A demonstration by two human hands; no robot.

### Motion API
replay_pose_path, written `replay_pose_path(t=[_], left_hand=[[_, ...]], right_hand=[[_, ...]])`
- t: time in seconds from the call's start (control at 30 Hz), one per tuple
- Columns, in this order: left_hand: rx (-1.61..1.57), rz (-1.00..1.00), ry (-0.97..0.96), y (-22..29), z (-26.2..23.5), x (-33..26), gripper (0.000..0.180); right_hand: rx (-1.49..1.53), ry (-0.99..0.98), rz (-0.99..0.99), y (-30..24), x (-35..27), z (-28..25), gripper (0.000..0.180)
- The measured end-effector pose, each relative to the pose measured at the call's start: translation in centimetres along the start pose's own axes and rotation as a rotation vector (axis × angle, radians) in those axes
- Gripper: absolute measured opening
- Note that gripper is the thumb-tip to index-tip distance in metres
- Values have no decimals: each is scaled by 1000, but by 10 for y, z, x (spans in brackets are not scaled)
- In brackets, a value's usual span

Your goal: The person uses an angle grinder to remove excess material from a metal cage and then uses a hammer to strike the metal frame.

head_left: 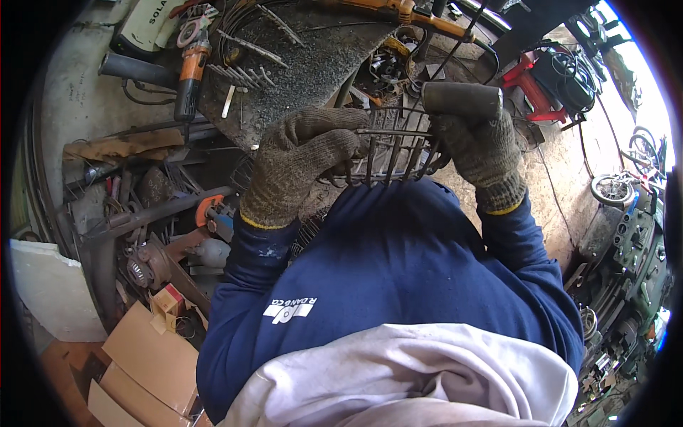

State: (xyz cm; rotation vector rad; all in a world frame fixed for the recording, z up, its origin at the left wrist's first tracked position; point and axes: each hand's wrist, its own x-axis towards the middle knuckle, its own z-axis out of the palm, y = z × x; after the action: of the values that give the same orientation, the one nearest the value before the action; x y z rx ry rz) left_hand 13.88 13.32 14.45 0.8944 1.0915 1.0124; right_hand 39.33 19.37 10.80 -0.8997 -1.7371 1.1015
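Both my hands wear dark knitted work gloves with yellow cuff edges. My left hand (306, 153) is closed, its thumb and fingers pinching one end of a thin metal rod (393, 132). The rod runs level across to my right hand (484, 146), whose fingers are also closed. A thick dark metal cylinder (462, 98) lies across the top of that hand, gripped by it; how it is held underneath is hidden. Just behind and below the rod is a cage-like frame of dark metal bars (388, 164), close to my lap. Whether the rod touches it I cannot tell.
Ahead stands a workbench (306, 67) covered in grey grit, with loose short rods. An orange and black angle grinder (191, 75) lies at its left. Scrap metal and cardboard (149, 356) fill the left side. A red and black machine (548, 82) stands right, with cables.
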Motion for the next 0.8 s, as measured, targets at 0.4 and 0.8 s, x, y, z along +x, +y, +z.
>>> replay_pose_path(t=[0.4, 0.8], left_hand=[[244, 207, -31, -20, 1, 1, 23], [170, 282, -131, -77, 3, -4, 42]], right_hand=[[90, 8, -22, 3, -4, 0, 23], [110, 109, 29, 34, 3, 1, 24]])
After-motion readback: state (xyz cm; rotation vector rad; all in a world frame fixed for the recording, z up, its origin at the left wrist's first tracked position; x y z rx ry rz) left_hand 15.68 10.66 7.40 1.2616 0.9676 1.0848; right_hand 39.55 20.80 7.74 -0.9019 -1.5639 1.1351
